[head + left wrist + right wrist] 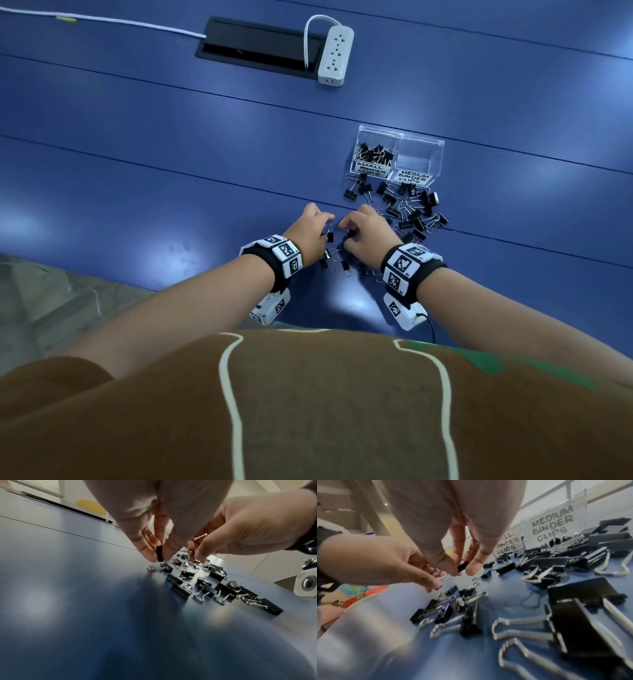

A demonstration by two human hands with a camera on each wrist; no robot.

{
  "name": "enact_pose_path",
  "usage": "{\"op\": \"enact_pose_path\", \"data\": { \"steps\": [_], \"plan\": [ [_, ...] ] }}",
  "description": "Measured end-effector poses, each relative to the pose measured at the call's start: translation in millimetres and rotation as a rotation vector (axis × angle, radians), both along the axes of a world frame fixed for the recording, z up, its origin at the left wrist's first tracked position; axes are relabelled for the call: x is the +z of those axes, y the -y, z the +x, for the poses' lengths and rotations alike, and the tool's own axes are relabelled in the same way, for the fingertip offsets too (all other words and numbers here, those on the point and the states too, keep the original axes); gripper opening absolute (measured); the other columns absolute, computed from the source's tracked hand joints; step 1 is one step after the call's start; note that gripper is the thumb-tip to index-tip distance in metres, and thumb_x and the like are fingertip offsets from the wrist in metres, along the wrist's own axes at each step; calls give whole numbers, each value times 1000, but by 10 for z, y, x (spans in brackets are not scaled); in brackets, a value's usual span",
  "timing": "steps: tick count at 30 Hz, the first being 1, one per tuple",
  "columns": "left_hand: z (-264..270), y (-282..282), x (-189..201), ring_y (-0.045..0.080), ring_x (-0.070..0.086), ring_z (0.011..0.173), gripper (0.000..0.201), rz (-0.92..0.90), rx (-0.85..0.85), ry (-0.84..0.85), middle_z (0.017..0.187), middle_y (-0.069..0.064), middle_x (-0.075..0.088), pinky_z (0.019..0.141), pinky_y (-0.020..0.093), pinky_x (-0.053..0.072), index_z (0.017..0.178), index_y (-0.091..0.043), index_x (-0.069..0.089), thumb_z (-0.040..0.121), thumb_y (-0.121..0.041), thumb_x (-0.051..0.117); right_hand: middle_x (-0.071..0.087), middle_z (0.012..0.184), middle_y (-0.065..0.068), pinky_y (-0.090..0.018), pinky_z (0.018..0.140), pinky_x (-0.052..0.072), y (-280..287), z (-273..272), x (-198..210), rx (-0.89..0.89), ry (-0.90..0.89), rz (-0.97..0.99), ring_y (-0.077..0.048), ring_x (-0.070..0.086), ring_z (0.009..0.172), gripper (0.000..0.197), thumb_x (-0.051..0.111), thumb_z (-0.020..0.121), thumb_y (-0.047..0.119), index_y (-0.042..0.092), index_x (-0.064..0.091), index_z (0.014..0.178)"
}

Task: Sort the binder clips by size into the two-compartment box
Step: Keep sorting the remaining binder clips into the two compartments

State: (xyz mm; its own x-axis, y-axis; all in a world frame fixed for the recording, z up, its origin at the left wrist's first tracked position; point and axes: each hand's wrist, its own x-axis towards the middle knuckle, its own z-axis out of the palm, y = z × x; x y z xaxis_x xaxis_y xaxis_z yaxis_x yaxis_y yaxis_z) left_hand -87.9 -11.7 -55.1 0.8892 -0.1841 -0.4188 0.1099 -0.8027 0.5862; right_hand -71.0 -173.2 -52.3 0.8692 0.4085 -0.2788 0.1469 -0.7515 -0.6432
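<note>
Both hands [337,229] worked over small binder clips [342,263] on the worktop [171,171]. I pinched one clip per hand. Lift clear of tangled handles, then drop into the box's small compartment [375,154], well apart.

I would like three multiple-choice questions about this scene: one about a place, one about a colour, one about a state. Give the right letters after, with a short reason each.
1. Where does the power strip lie?
A. beside the table's cable hatch
B. inside the box
C. under the left hand

2. What colour is the table?
A. white
B. blue
C. green

3. What state is the box's medium compartment in?
A. full of clips
B. lidded
C. empty

Answers:
1 A, it lies at the hatch's right end.
2 B, the top is blue all over.
3 C, only the small compartment holds clips.
</note>
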Motion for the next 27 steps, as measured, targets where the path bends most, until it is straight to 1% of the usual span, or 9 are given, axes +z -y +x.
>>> {"op": "enact_pose_path", "data": {
  "steps": [3, 5, 9, 13, 15, 18, 22, 25, 27],
  "plan": [
    [-10, 46, -62, 32, 54, 95, 43, 27, -49, -20, 106, 7, 35, 92, 38, 47, 130, -5, 49, 87, -2, 49, 47, 106, -17, -38, 86, 48, -45, -92, -79, 84, -15, -100, -30, 53, 86, 24, 56, 79, 3, 4, 64, 102],
    [-11, 51, -81, 33, 55, 93, 40, 41, -66, -14, 112, 12, 40, 90, 41, 48, 126, -5, 52, 86, -3, 51, 46, 108, -18, -43, 86, 49, -50, -122, -113, 113, -11, -156, -34, 53, 92, 23, 54, 80, 3, 2, 64, 101],
    [19, 64, -77, 35, 57, 86, 23, 84, -89, 24, 111, 12, 42, 81, 42, 51, 108, -7, 56, 86, -8, 57, 49, 111, -20, -42, 85, 47, -16, -102, -127, 126, 28, -222, -36, 49, 102, 21, 51, 86, 4, 2, 65, 102],
    [63, 81, -81, 33, 56, 90, 19, 119, -109, 18, 113, 12, 46, 82, 38, 49, 107, -7, 55, 88, -9, 55, 54, 107, -18, -41, 87, 47, 30, -28, -122, 132, 8, -227, -36, 51, 104, 22, 49, 85, 3, 2, 66, 98],
    [90, 83, -77, 31, 55, 97, 19, 137, -125, 29, 114, 12, 49, 84, 38, 47, 108, -7, 54, 89, -11, 53, 57, 104, -15, -37, 87, 48, 60, 20, -77, 69, -15, -174, -32, 54, 100, 17, 53, 83, 6, 4, 67, 93],
    [130, 72, -62, 30, 54, 103, 21, 153, -142, 48, 116, 12, 51, 86, 38, 45, 112, -7, 54, 91, -12, 51, 63, 93, -3, -28, 80, 50, 109, 149, 81, -155, -49, -46, -19, 59, 83, 7, 60, 81, 13, 12, 67, 83],
    [175, 38, -65, 31, 55, 103, 26, 114, -107, 22, 119, 12, 50, 90, 38, 46, 118, -8, 53, 93, -13, 49, 64, 73, 6, -20, 56, 49, 171, 510, 358, -401, -51, 143, -9, 56, 61, 6, 62, 81, 14, 12, 68, 81],
    [280, 55, -7, 30, 57, 101, 29, 76, -80, 25, 118, 13, 50, 95, 38, 46, 122, -7, 54, 94, -13, 50, 66, 77, 2, -27, 65, 54, 211, 916, 520, -486, 63, 163, -12, 58, 67, 7, 60, 80, 15, 13, 67, 81],
    [391, 95, 61, 30, 58, 100, 28, 58, -70, 53, 117, 15, 51, 94, 34, 44, 121, -6, 56, 94, -13, 51, 64, 80, 1, -30, 70, 55, 211, 1132, 559, -471, 100, 106, -14, 57, 71, 10, 57, 83, 14, 12, 66, 85]
  ]
}}
